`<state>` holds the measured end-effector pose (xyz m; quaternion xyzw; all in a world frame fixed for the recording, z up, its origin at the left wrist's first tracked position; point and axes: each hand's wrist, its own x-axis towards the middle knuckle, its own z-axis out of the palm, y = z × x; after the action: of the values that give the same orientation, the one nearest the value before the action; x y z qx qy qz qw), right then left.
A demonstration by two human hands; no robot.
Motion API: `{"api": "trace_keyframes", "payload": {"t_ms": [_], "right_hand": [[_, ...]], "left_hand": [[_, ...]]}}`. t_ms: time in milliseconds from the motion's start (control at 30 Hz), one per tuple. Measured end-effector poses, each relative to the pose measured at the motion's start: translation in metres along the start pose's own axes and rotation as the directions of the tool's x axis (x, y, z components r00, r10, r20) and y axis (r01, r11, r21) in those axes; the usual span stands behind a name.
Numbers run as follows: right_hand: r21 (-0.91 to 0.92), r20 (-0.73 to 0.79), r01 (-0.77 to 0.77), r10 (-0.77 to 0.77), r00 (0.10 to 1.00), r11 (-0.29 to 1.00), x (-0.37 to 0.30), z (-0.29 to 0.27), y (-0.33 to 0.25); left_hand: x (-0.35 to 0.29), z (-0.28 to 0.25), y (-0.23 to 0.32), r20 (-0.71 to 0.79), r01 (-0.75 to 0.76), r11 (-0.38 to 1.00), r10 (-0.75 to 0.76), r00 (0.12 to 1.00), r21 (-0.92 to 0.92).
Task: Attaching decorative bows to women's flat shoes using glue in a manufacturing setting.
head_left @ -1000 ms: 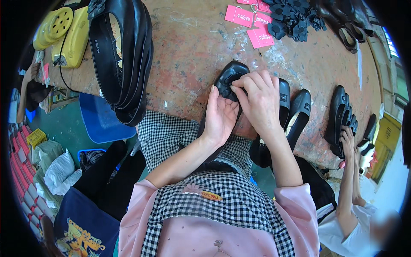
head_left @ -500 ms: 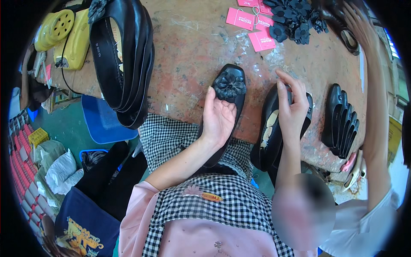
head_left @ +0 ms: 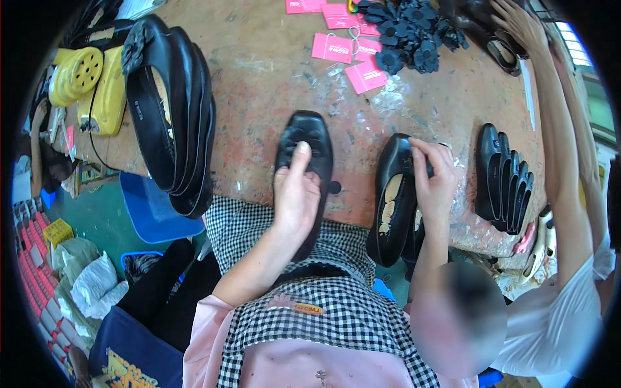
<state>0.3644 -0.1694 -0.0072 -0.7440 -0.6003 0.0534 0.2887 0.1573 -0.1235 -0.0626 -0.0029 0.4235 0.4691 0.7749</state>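
My left hand point(head_left: 297, 197) is wrapped round a black square-toed shoe point(head_left: 304, 123) in front of me. Its thumb presses on the dark ornament over the toe, hiding most of it. At the table's front edge stands another black flat shoe point(head_left: 387, 169) with a pale insole and a small ornament. The fingers of my right hand point(head_left: 435, 174) are closed at its toe, thumb by the opening. A further black shoe beside it is mostly covered by this hand. Near the left shoe lies a small dark disc point(head_left: 334, 187).
Nested black shoes point(head_left: 171, 116) stand at left beside a yellow device point(head_left: 97, 90); more point(head_left: 504, 178) sit at right. Pink tags point(head_left: 333, 48) and black fabric flowers point(head_left: 417, 32) lie at the back. A co-worker's arms point(head_left: 559, 129) reach in from the right. A blue tub point(head_left: 155, 210) is below.
My left thumb has come over the shoe's ornament, which was uncovered before. My right fingers, spread above the other shoe earlier, have closed at its toe. The whole view has shifted slightly.
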Motion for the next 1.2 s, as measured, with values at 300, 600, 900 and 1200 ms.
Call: {"api": "trace_keyframes", "payload": {"t_ms": [300, 600, 900, 1200], "right_hand": [[-0.148, -0.148, -0.414, 0.394, 0.907, 0.898, -0.063, -0.05, 0.065], [-0.179, 0.157, -0.575, 0.6, 0.784, 0.798, -0.077, -0.039, 0.063], [-0.309, 0.063, 0.317, -0.313, 0.948, 0.897, 0.092, 0.048, 0.049], [-0.057, -0.084, 0.189, -0.193, 0.978, 0.98, 0.112, 0.056, 0.091]], "left_hand": [[0.005, -0.002, 0.062, -0.005, 0.039, 0.996, -0.039, 0.999, 0.08], [-0.04, -0.002, -0.04, 0.539, -0.561, -0.017, -0.252, 0.804, 0.828], [-0.044, -0.018, 0.016, 0.54, -0.54, -0.205, -0.061, 0.839, 0.816], [-0.081, -0.018, 0.036, 0.685, -0.659, -0.236, 0.047, 0.727, 0.714]]}}
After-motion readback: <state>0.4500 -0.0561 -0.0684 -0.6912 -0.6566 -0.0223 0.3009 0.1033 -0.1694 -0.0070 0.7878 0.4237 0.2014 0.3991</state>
